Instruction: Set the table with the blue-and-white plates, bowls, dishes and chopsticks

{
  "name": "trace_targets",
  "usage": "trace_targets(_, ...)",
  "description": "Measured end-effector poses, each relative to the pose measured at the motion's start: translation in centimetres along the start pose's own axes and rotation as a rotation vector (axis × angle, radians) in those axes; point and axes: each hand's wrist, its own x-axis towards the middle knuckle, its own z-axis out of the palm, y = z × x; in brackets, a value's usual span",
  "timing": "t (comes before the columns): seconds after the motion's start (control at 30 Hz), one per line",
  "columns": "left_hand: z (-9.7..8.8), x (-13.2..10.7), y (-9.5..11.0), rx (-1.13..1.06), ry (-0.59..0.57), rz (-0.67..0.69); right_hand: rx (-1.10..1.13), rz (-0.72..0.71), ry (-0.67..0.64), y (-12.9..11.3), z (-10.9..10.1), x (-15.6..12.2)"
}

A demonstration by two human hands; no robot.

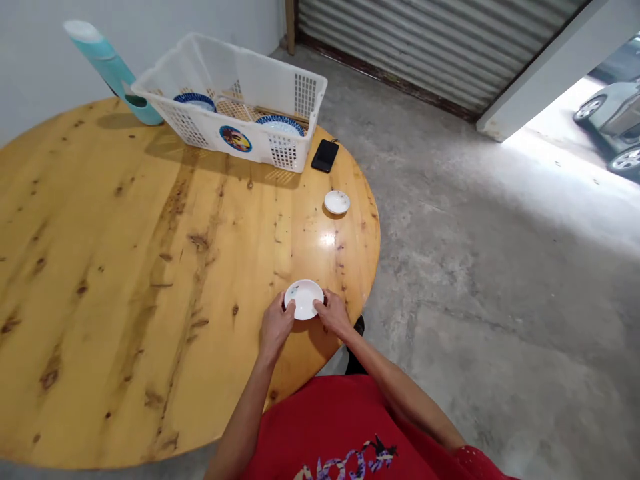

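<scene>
A small white dish (304, 301) with a faint floral mark is held at the near right edge of the table. My left hand (277, 325) grips its left side, thumb over the rim and fingers underneath or behind it. On the opposite side, my right hand (333, 313) is closed on the rim in the same way. Whether the dish's base touches the tabletop is hidden. Farther off, another small white dish (337, 202) with a speckled pattern rests on the wood.
A white plastic basket (260, 143) holding blue-rimmed plates (281, 124) stands at the table's far side. Left of it is a teal bottle-shaped container (110, 70); right of it lies a black phone (325, 155). The round wooden table (125, 267) curves down to a concrete floor (475, 267).
</scene>
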Motion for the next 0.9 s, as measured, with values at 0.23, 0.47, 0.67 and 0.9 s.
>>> trace_targets(0.23, 10.5, 0.0, 8.3, -0.107, 0.022, 0.067, 0.077, -0.059, 0.040, 6.8, -11.3, 1.4)
trace_targets(0.47, 21.5, -0.8, 15.4, -0.178, -0.058, 0.038, 0.113, -0.024, 0.014, 14.9, -22.3, 2.0)
trace_targets(0.67, 22.8, 1.0, 19.2, -0.075, 0.008, 0.036, 0.170, -0.054, -0.050, 15.4, -25.3, 5.4)
trace_targets(0.9, 20.1, 7.2, 22.0, -0.042, 0.206, 0.059, 0.101, -0.215, -0.085, 10.0, -26.3, 13.7)
